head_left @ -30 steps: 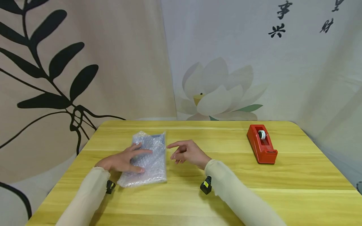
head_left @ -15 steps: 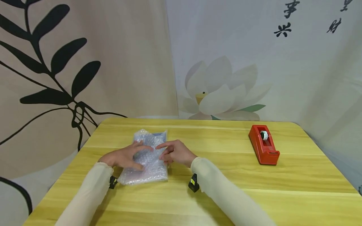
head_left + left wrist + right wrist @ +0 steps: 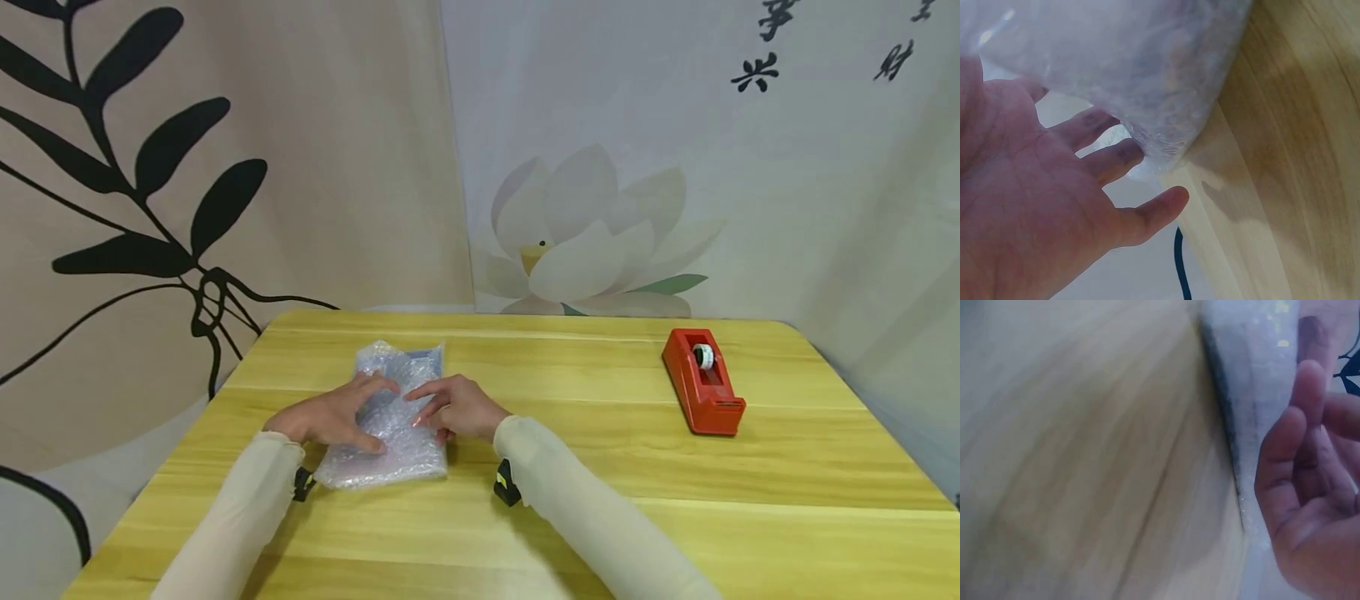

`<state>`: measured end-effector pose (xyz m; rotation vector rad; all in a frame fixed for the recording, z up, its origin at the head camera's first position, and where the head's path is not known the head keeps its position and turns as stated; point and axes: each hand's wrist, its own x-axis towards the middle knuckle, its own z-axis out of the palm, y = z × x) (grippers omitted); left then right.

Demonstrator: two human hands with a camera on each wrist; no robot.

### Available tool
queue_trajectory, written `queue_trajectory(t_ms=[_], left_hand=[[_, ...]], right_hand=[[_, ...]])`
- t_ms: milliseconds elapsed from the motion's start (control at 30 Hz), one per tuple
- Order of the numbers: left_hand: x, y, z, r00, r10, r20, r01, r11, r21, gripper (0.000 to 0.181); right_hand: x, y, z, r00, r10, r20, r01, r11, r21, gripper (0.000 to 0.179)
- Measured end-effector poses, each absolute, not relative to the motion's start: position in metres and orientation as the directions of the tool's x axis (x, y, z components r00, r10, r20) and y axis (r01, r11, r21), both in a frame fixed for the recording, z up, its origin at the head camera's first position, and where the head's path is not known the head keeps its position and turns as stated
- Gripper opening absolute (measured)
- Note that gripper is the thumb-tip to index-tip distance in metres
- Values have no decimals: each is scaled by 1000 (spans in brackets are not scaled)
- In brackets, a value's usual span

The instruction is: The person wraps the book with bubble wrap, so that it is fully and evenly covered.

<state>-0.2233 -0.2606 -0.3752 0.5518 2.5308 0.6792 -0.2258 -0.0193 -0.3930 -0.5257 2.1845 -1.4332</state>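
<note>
A flat item wrapped in bubble wrap [image 3: 382, 467] lies on the table, left of the middle; a bluish edge shows through at its top right. My left hand [image 3: 330, 415] rests over its left side, fingers and thumb spread. Over the right edge of the package, my right hand [image 3: 463, 408] touches the wrap with its fingertips, the index finger reaching toward the left hand and the lower fingers bent. In the left wrist view the fingers [image 3: 1113, 161] lie by a crinkled corner of the wrap. The right wrist view shows the fingers [image 3: 1279, 456] beside the package's dark side edge.
A red tape dispenser [image 3: 703, 383] with a small roll of tape [image 3: 703, 357] stands at the right back of the wooden table [image 3: 570, 367]. Behind the table hangs a printed cloth [image 3: 360, 150] with leaves, a lotus and black characters.
My right hand has moved left from beside the package onto its right part. The left hand has stayed on the package, its fingers slightly more bent. The view has shifted a little.
</note>
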Motion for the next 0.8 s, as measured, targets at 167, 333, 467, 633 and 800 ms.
queue_trajectory(t_ms=[167,333,467,633,800], left_hand=[[-223,-261,-377,-814,490,-311,275,797,538,73],[-223,-259,-376,-811,500,-303,275,783,558,68],[-222,-257,-374,-812,502,-297,273,777,568,67],[-221,-256,-374,-812,496,-308,258,777,574,67],[-222,-256,-374,-810,493,-317,258,786,562,66]], right_hand=[[-225,-20,-394,-799,-586,-135,-175,441,-880,53],[-224,-20,-395,-791,-605,-86,-270,472,-839,54],[-223,-19,-396,-793,-606,-58,-319,495,-808,46],[-221,-18,-392,-790,-610,-56,-312,479,-821,45],[-220,-14,-383,-781,-622,-58,-245,391,-887,37]])
